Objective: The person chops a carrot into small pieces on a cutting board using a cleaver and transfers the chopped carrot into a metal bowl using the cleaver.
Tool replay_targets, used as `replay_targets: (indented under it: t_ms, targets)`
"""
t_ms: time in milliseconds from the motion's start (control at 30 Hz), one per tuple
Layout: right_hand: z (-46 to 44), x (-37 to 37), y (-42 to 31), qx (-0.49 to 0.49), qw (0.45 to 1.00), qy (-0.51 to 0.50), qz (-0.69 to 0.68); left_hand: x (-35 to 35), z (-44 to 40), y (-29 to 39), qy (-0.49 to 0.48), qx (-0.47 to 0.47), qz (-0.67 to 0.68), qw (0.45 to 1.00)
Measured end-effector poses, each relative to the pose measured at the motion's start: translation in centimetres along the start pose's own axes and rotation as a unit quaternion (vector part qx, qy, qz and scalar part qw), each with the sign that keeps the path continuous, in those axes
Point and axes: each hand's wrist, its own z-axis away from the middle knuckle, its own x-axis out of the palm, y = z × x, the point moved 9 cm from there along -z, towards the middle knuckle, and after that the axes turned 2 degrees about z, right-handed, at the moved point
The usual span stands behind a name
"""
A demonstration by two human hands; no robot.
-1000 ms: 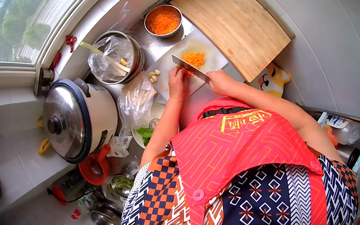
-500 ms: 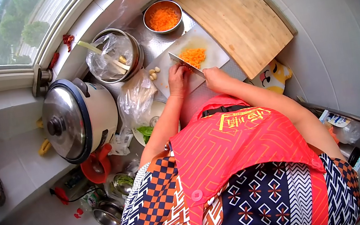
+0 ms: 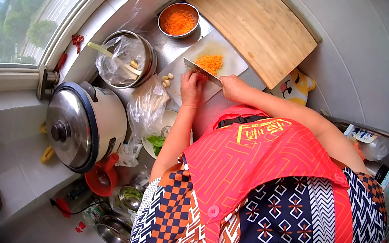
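A knife lies across the white cutting board, its handle inside my right hand, which is closed. Left of the blade, my left hand has its fingers curled down on a small piece of something orange-red, mostly hidden beneath them. Chopped orange bits form a heap on the blade's far side. Several garlic cloves rest at the board's left. Behind the board stands a metal bowl with shredded orange pieces in it.
A wooden board lies at the back right. To the left are a large cooker, a bowl holding a plastic bag, and another clear bag. A plate with green leaves is partly behind my left forearm.
The view has shifted slightly. Both hands and the knife stay at nearly the same place on the board, with the blade only slightly moved.
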Motion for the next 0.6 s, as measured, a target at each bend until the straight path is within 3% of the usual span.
replay_targets:
  t_ms: [600]
  targets:
    - [1.0,-1.7,-0.2,-0.021,0.999,-0.004,-0.045,0.0,0.3,0.1,0.013,0.010,-0.025,1.000]
